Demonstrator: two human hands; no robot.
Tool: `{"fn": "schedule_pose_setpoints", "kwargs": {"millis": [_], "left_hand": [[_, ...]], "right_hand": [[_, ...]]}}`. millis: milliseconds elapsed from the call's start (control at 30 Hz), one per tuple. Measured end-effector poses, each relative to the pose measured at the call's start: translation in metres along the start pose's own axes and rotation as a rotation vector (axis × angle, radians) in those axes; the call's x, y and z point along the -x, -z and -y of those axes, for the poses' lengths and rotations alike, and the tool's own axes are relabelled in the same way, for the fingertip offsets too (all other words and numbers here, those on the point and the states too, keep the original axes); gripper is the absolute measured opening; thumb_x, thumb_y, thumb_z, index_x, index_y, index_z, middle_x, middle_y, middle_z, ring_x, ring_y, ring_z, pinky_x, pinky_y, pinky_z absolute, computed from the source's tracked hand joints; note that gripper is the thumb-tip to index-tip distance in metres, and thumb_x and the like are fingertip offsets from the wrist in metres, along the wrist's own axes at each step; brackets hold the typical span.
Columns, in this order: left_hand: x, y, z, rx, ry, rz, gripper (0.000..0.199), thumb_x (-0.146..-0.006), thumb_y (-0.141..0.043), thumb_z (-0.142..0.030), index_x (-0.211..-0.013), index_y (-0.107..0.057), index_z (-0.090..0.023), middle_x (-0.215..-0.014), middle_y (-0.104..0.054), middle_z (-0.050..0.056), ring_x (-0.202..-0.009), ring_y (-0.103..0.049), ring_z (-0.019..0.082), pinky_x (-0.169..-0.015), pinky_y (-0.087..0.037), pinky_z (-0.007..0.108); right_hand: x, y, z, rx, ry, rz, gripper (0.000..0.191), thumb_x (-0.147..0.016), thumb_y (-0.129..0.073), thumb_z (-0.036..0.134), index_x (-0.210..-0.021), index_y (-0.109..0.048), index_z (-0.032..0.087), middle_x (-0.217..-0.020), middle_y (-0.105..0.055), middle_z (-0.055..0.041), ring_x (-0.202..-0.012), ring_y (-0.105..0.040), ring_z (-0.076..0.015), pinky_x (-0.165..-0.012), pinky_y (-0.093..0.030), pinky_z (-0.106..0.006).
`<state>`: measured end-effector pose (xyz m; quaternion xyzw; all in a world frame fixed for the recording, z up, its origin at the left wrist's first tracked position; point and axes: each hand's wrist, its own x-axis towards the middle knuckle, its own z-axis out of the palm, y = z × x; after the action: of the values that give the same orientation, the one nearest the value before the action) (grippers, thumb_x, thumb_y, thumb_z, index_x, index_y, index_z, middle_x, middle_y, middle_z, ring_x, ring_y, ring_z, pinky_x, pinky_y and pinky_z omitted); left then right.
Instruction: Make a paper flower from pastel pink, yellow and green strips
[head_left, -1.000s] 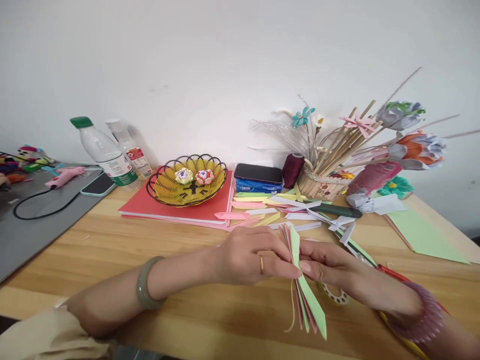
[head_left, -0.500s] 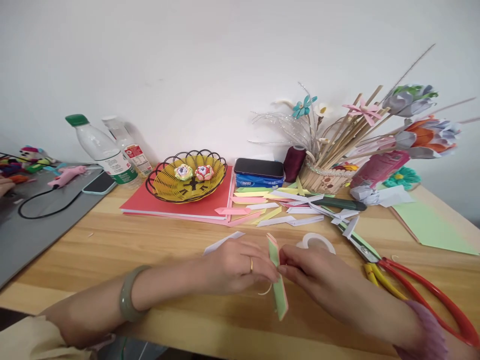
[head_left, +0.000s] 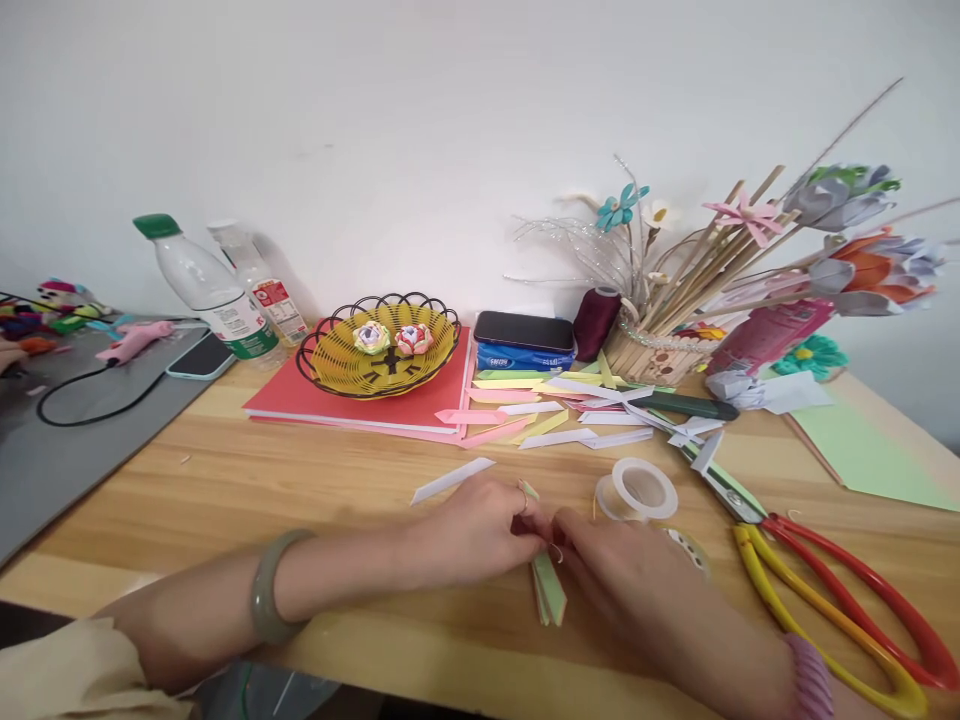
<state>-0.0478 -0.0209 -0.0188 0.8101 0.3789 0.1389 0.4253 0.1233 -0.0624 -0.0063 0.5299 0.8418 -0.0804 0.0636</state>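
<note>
My left hand [head_left: 480, 530] is closed on a small stack of folded paper strips [head_left: 550, 592], green with some pink at the edges. The strips point down toward the table's front edge, their lower ends fanned slightly. A thin pale thread [head_left: 556, 553] curls out at the middle of the stack. Close against the left fingertips, my right hand [head_left: 622, 570] pinches this thread; its fingertips are partly hidden. Just beyond the right hand sits a spool of thread [head_left: 637, 488]. A white folded paper strip [head_left: 452, 481] lies beyond the left hand.
Scissors with red and yellow handles [head_left: 840, 590] lie at right. Behind are loose folded strips [head_left: 551, 438], a yellow basket [head_left: 330, 360] with two paper flowers, a phone [head_left: 523, 328] on a blue packet, and a wooden flower holder [head_left: 649, 355]. Bottles [head_left: 217, 300] stand left.
The paper stack has turned and dropped lower, so its fanned ends now show. My right hand has shifted right and down, uncovering more of the spool.
</note>
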Motion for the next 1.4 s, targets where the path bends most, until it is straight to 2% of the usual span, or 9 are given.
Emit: {"fn": "schedule_pose_setpoints", "kwargs": {"millis": [267,433,567,767,867,967,1067,1267,1400], "left_hand": [[0.000,-0.001,0.002,0.086,0.130,-0.030,0.008,-0.070,-0.054,-0.022,-0.075,-0.058,-0.017,-0.072,-0.066,-0.001,-0.068,-0.059,0.013,-0.059,-0.042,0.022],[-0.004,0.003,0.002,0.025,0.110,0.038,0.019,-0.071,-0.051,-0.023,-0.081,-0.067,-0.020,-0.077,-0.068,-0.001,-0.070,-0.058,0.013,-0.061,-0.039,0.022],[-0.006,0.004,0.001,-0.075,0.120,0.070,0.023,-0.071,-0.050,-0.028,-0.079,-0.070,-0.021,-0.062,-0.063,-0.003,-0.056,-0.052,0.011,-0.050,-0.032,0.022],[-0.007,0.002,0.001,-0.002,0.147,0.031,0.022,-0.070,-0.054,-0.030,-0.078,-0.070,-0.018,-0.062,-0.064,-0.002,-0.055,-0.050,0.010,-0.050,-0.032,0.021],[-0.008,0.002,0.001,0.036,0.134,0.032,0.018,-0.068,-0.058,-0.026,-0.079,-0.070,-0.018,-0.070,-0.067,-0.001,-0.061,-0.053,0.010,-0.055,-0.036,0.020],[-0.009,0.002,0.002,0.064,0.138,0.037,0.014,-0.067,-0.060,-0.023,-0.075,-0.069,-0.016,-0.069,-0.067,-0.001,-0.061,-0.053,0.010,-0.056,-0.036,0.019],[-0.009,0.002,0.004,0.100,0.139,0.046,0.014,-0.067,-0.061,-0.024,-0.075,-0.068,-0.015,-0.068,-0.066,-0.001,-0.060,-0.053,0.010,-0.054,-0.036,0.019],[-0.010,0.003,0.007,0.069,0.084,0.079,0.012,-0.067,-0.061,-0.023,-0.073,-0.067,-0.016,-0.065,-0.064,-0.002,-0.059,-0.053,0.009,-0.053,-0.036,0.018],[-0.011,0.007,0.007,0.026,0.050,0.108,0.012,-0.067,-0.059,-0.022,-0.075,-0.068,-0.017,-0.068,-0.065,-0.002,-0.063,-0.055,0.010,-0.056,-0.038,0.018]], "right_hand": [[0.015,0.013,-0.007,0.131,0.168,-0.200,0.022,-0.067,-0.055,0.002,-0.074,-0.058,0.022,-0.072,-0.061,-0.0001,-0.051,-0.058,-0.0178,-0.040,-0.019,-0.026],[0.010,0.012,-0.008,0.170,0.318,-0.380,0.027,-0.071,-0.047,0.000,-0.084,-0.057,0.020,-0.082,-0.060,-0.0024,-0.056,-0.057,-0.0145,-0.042,-0.030,-0.024],[0.004,0.017,-0.007,0.221,0.379,-0.435,0.033,-0.077,-0.040,0.001,-0.100,-0.055,0.019,-0.086,-0.057,-0.0038,-0.057,-0.054,-0.0130,-0.047,-0.036,-0.025],[0.012,0.011,-0.009,0.234,0.502,-0.636,0.023,-0.087,-0.036,0.010,-0.094,-0.058,0.013,-0.077,-0.059,-0.0055,-0.062,-0.053,-0.0150,-0.051,-0.038,-0.027],[0.020,-0.004,-0.007,0.156,0.411,-0.673,0.020,-0.088,-0.040,0.017,-0.086,-0.059,0.015,-0.067,-0.056,-0.0025,-0.059,-0.053,-0.0142,-0.049,-0.035,-0.026],[0.024,-0.016,-0.002,0.081,0.221,-0.572,0.023,-0.089,-0.039,0.022,-0.078,-0.059,0.018,-0.066,-0.055,-0.0015,-0.057,-0.053,-0.0135,-0.049,-0.033,-0.025],[0.024,-0.020,0.002,0.013,0.164,-0.529,0.029,-0.090,-0.036,0.021,-0.071,-0.058,0.018,-0.064,-0.053,-0.0008,-0.054,-0.051,-0.0118,-0.049,-0.033,-0.024],[0.029,-0.017,0.000,-0.017,0.117,-0.631,0.023,-0.089,-0.037,0.021,-0.084,-0.059,0.019,-0.073,-0.059,-0.0035,-0.064,-0.057,-0.0144,-0.054,-0.037,-0.025],[0.036,-0.019,0.007,-0.086,0.071,-0.751,0.009,-0.086,-0.044,0.021,-0.090,-0.051,0.017,-0.068,-0.059,-0.0012,-0.052,-0.054,-0.0121,-0.048,-0.036,-0.024]]}}
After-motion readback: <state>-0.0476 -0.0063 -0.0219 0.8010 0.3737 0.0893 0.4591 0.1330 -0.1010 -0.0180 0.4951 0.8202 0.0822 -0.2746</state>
